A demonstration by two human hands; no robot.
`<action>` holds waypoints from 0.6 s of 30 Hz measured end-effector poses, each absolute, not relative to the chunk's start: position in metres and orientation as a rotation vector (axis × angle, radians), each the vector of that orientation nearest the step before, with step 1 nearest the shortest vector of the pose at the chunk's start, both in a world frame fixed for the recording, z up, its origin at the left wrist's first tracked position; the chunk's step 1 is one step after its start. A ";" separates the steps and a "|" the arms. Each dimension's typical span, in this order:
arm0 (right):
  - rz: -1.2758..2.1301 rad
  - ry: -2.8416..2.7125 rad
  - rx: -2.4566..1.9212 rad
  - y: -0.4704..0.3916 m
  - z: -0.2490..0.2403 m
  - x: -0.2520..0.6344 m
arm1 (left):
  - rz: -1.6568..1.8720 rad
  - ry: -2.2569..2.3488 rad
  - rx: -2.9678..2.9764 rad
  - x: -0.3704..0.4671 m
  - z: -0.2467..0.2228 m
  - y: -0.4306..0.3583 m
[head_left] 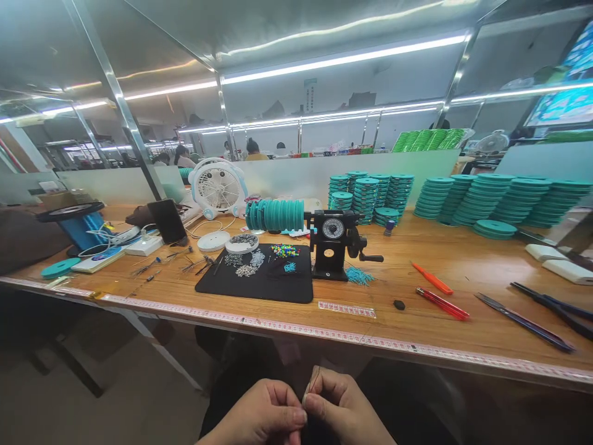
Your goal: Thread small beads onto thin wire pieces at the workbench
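Observation:
Low in the head view, over my lap and in front of the table edge, my left hand is closed in a pinch, its thumb against the forefinger. Touching it at the fingertips, my right hand is closed too. A thin dark line runs along the right fingers down to where both pinches meet. Anything smaller at the fingertips is hidden. Beyond the hands, a black mat carries small metal parts and coloured beads. Behind it, a black hand-crank winder bears a row of teal spools.
A measuring tape lines the table's front edge. To the right lie an orange pen-like tool, a red pen, tweezers and black-handled scissors. Stacked teal spools, a white fan and a phone stand farther back.

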State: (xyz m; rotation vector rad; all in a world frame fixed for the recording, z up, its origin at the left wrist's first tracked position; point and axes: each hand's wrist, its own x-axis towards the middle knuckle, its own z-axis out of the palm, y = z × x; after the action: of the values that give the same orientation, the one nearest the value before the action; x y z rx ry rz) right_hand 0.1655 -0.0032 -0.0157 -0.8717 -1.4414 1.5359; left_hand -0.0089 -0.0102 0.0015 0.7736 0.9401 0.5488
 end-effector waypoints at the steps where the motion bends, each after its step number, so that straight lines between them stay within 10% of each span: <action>1: 1.496 -1.452 -0.881 -0.003 -0.014 0.166 | 0.530 0.943 0.785 -0.009 0.002 -0.010; 18: 1.324 -1.501 -1.054 0.001 -0.004 0.170 | 0.561 1.114 1.044 -0.014 0.021 -0.001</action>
State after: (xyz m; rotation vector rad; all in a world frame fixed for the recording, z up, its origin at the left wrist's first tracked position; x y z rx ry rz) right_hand 0.1701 0.0014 -0.0044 -1.0544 -1.5014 1.3236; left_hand -0.0140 -0.0011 0.0207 1.0445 1.1145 0.5612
